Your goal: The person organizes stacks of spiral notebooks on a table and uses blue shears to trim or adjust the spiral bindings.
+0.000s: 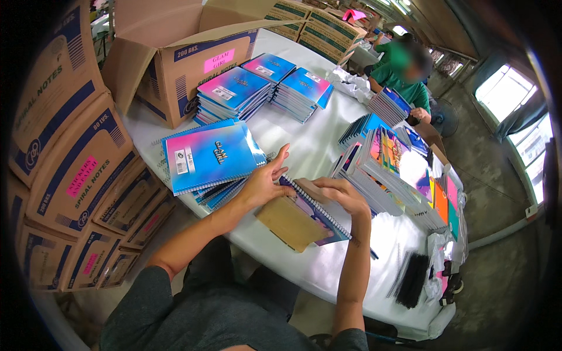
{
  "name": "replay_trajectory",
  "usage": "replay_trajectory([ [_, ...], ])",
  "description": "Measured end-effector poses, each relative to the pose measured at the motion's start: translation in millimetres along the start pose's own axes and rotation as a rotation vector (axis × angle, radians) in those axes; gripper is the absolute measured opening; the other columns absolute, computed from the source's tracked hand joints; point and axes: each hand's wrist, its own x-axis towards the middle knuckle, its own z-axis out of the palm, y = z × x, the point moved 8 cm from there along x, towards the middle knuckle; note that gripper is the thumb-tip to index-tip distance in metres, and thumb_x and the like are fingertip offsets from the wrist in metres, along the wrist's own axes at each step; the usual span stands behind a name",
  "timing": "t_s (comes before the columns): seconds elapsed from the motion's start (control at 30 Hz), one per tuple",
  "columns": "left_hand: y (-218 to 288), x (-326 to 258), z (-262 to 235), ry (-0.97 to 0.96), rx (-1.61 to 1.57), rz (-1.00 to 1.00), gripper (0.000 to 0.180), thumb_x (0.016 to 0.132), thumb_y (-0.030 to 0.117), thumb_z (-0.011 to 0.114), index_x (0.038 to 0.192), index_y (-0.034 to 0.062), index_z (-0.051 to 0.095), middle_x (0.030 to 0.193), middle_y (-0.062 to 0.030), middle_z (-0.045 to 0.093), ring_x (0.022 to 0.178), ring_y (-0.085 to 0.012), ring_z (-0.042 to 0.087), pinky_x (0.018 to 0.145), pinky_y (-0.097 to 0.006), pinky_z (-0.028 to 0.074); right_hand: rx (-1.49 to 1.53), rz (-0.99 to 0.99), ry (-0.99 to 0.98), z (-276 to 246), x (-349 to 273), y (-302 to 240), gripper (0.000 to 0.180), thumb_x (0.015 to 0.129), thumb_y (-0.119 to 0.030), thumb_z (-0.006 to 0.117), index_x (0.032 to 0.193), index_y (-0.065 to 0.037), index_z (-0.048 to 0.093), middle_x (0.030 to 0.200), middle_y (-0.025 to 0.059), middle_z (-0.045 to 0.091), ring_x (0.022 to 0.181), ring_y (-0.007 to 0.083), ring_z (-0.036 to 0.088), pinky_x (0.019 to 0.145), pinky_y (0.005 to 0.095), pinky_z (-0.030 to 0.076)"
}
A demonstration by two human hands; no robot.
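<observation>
A spiral notebook [316, 212] with a dark, patterned cover and a brown board [291, 225] is tilted up over the table edge in front of me. My left hand [270, 184] has its thumb pressed on the notebook's left end by the coil, with the other fingers raised. At the notebook's far side, my right hand [344, 195] curls its fingers around the pages; its fingertips are partly hidden. Just left of my left hand lies a pile of blue and pink spiral notebooks [205, 153].
Neat stacks of blue-pink notebooks [234, 88] stand before an open carton [199, 67]. More cartons [82, 169] are piled at left. Several notebooks [398, 169] stand in rows at right, near black coils [413, 281]. A person in green [404, 82] holds notebooks across the table.
</observation>
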Motion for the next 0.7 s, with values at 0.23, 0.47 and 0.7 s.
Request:
replay_trajectory([
  [0.23,-17,15,11,-0.372,0.085,-0.131,0.062,0.089,0.041,0.067,0.139,0.0104,0.048,0.089,0.0009,0.062,0.076,-0.0064,0.052,0.07,-0.024,0.046,-0.268,0.125,0.199,-11,-27,43,0.046,0.081,-0.033,0.068,0.113,-0.001,0.067,0.108,0.0169,0.066,0.098,0.0274,0.063,0.09,0.0358,0.046],
  [0.47,129,27,-12,-0.071,-0.048,0.029,0.047,0.094,0.04,0.059,0.13,0.0096,0.059,0.104,-0.0039,0.066,0.087,-0.0078,0.061,0.077,-0.027,0.052,-0.787,0.342,0.711,-31,-155,111,0.077,0.071,-0.036,0.081,0.137,-0.012,0.049,0.139,0.0212,0.045,0.129,0.0382,0.04,0.106,0.0517,0.031],
  [0.7,94,-58,89,-0.37,1.017,0.558,0.058,0.089,0.035,0.062,0.136,0.0037,0.051,0.136,-0.0136,0.054,0.125,-0.035,0.05,0.103,-0.05,0.039,-1.073,0.597,0.857,-13,-267,148,0.057,0.088,-0.029,0.064,0.137,-0.008,0.046,0.132,0.0221,0.044,0.126,0.0358,0.041,0.108,0.0545,0.026],
])
